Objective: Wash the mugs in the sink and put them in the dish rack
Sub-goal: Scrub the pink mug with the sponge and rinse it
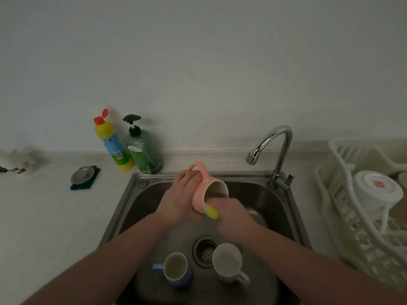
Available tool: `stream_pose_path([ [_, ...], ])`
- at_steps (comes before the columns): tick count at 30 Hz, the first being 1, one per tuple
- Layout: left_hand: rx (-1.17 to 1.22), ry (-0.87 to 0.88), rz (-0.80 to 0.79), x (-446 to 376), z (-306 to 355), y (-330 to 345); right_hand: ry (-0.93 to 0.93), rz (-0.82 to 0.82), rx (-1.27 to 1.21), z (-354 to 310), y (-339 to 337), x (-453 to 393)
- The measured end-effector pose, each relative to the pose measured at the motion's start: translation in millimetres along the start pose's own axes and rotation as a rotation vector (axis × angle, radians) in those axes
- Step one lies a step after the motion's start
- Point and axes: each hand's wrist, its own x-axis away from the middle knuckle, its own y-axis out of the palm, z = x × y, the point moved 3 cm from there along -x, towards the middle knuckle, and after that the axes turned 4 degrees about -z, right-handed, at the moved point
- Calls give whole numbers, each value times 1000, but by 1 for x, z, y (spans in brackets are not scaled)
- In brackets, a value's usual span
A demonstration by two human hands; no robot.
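My left hand (181,198) grips a pink mug (206,190) over the steel sink (132,194), tilted with its mouth facing right and its handle up. My right hand (231,214) holds a yellow sponge (211,212) pressed against the mug's lower rim. On the sink floor stand a blue mug (177,270) and a white mug (228,264), both upright, either side of the drain (203,252). The white dish rack (352,216) sits on the counter to the right.
A chrome faucet (273,148) curves over the sink's back right, with no water visibly running. A yellow detergent bottle (112,142) and a green pump bottle (144,150) stand behind the sink's left corner. A metal sink plug (83,174) lies on a dark pad. A white container (377,190) sits in the rack.
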Motion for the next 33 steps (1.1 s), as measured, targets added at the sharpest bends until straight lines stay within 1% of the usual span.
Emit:
stream_pose_path([
  [2,10,-47,11,2,1,0,44,78,-170,0,1,-1],
  [3,7,-54,11,2,2,1,46,87,-184,0,2,-1],
  [5,-5,-49,-15,4,1,3,33,52,-151,1,5,1],
  [7,-10,-40,-52,8,-2,6,-6,-12,-35,3,7,4],
  [11,-7,-16,-141,17,4,7,-168,-122,271,10,12,12],
  [13,-2,-14,-184,20,8,9,-211,-160,335,14,15,15],
  [15,-5,-18,-209,22,8,11,-223,-162,342,17,18,17],
  [17,6,-20,-220,22,7,12,-226,-109,314,19,23,18],
  [19,17,-15,-206,21,8,11,-196,-35,209,17,29,17],
  [22,2,-48,-195,18,4,11,-38,134,-88,4,24,18],
  [24,13,-95,-231,17,0,11,26,143,-145,-1,20,17],
  [27,33,-119,-279,17,-1,7,-19,41,-27,3,18,15],
  [31,37,-65,-339,16,9,6,-184,-128,349,23,26,12],
  [33,44,-59,-356,16,16,6,-232,-186,436,29,27,14],
])
